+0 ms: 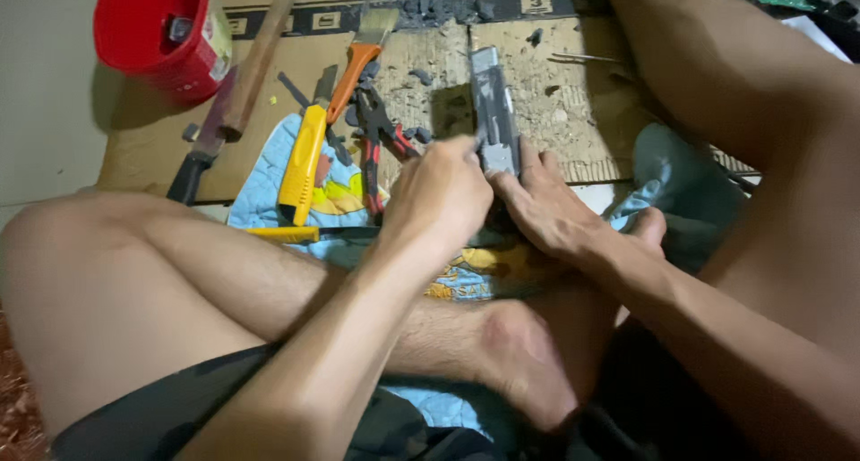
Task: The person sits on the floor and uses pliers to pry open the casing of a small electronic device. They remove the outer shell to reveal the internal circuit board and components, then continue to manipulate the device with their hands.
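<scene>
A long grey metal block (494, 112), dusty and rectangular, stands tilted between my hands over the cardboard. My right hand (545, 212) grips its lower end from the right, fingers wrapped around the base. My left hand (441, 195) is closed at the block's lower left edge, fingertips pinching at it; whether a small tool is in those fingers is hidden. My crossed bare legs lie below both hands.
On the cardboard sheet (573, 103) lie grey debris (428, 2), a paintbrush with an orange handle (358, 58), red-handled pliers (378, 143), a yellow utility knife (303, 161), a wooden-handled hammer (244, 85) and a red cup (159, 29). A light blue printed cloth (269, 183) lies underneath.
</scene>
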